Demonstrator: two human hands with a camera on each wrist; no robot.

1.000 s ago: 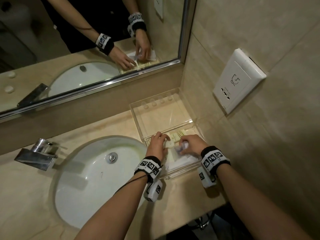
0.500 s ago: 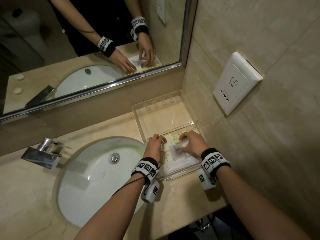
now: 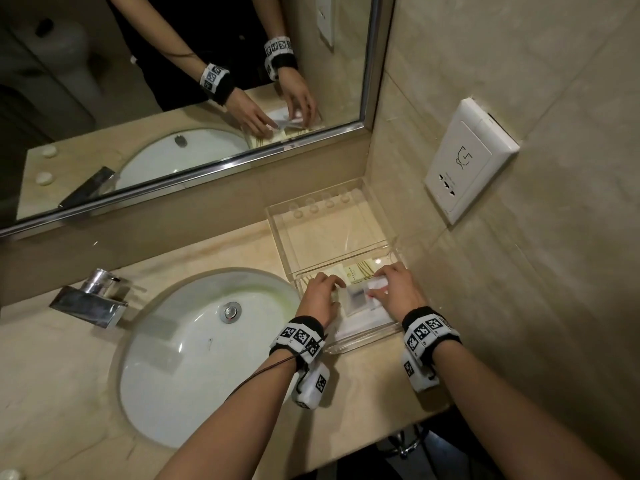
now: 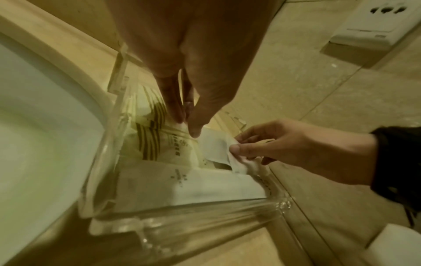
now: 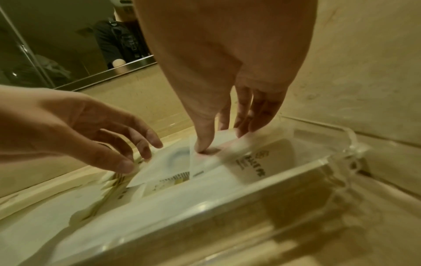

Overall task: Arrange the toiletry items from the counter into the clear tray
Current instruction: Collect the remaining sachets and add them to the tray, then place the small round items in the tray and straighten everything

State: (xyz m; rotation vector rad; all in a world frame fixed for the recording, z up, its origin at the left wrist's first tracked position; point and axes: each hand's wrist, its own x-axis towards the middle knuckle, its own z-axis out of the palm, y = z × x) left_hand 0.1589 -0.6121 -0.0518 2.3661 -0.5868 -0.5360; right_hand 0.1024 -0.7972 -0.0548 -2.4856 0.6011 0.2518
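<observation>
A clear tray (image 3: 363, 341) stands on the counter between the sink and the right wall. Its near compartment holds several flat packets, among them striped cream ones (image 3: 358, 271) (image 4: 150, 144) and a long white one (image 4: 182, 181). Both hands are inside that compartment. My right hand (image 3: 375, 284) (image 5: 223, 138) pinches a small white sachet (image 3: 358, 299) (image 4: 216, 147) (image 5: 227, 149) between thumb and fingers, low over the packets. My left hand (image 3: 337, 284) (image 4: 189, 124) holds the sachet's left end with thumb and fingertips. The tray's far compartment (image 3: 329, 237) holds nothing.
A white sink (image 3: 180, 358) with a chrome faucet (image 3: 90, 299) lies left of the tray. The mirror (image 3: 173, 81) runs along the back. A wall socket (image 3: 467, 161) sits on the tiled right wall. The counter's front edge is just behind my wrists.
Both hands have stayed in the near compartment. The sachet has come down a little towards the packets, and the left hand has closed in on its left end.
</observation>
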